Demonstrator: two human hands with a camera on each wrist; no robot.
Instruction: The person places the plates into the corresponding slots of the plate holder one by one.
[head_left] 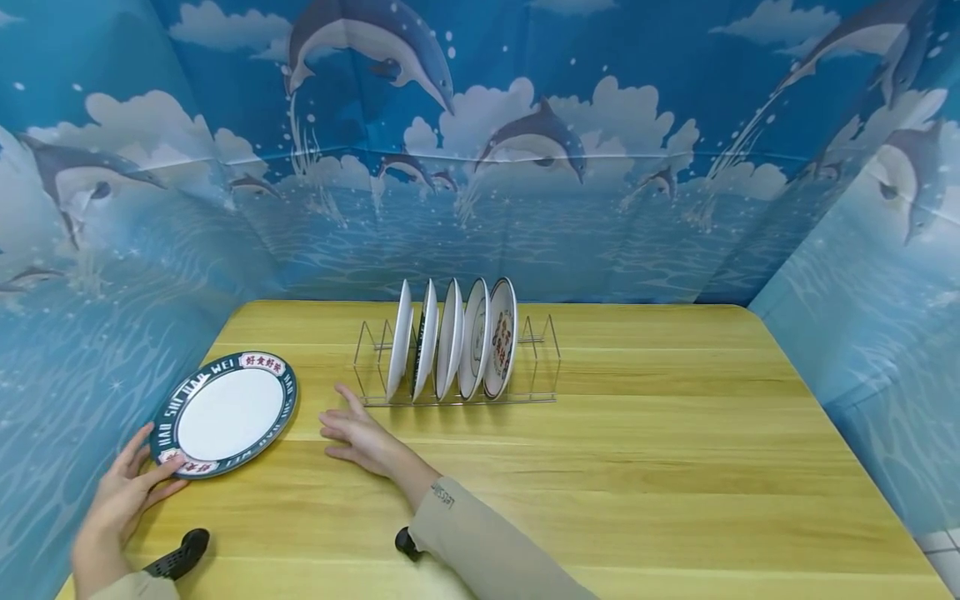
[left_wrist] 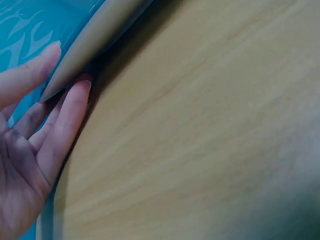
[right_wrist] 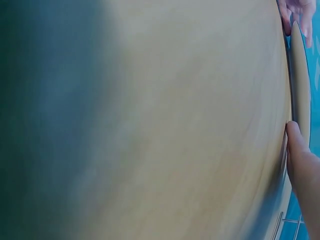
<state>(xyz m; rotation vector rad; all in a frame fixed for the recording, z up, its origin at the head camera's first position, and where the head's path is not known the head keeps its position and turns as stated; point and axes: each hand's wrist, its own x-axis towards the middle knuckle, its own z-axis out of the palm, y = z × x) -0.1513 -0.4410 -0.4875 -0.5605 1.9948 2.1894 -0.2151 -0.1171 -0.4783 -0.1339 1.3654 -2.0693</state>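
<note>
A white plate (head_left: 228,414) with a dark green lettered rim is at the left side of the table. My left hand (head_left: 123,496) pinches its near-left edge, thumb over the rim and fingers beneath. In the left wrist view, the plate's pale underside (left_wrist: 95,45) is tilted up off the wood. To the right of the plate, my right hand (head_left: 367,437) is held with fingers spread, apart from it and holding nothing. Just beyond that hand stands a wire dish rack (head_left: 536,398), with several plates (head_left: 450,342) upright in it.
The yellow wood-grain table (head_left: 675,467) reaches to a blue dolphin-print curtain (head_left: 510,225) at the back and sides. Black straps or mounts (head_left: 187,550) are at both wrists. Wire slots at both ends of the rack hold no plate.
</note>
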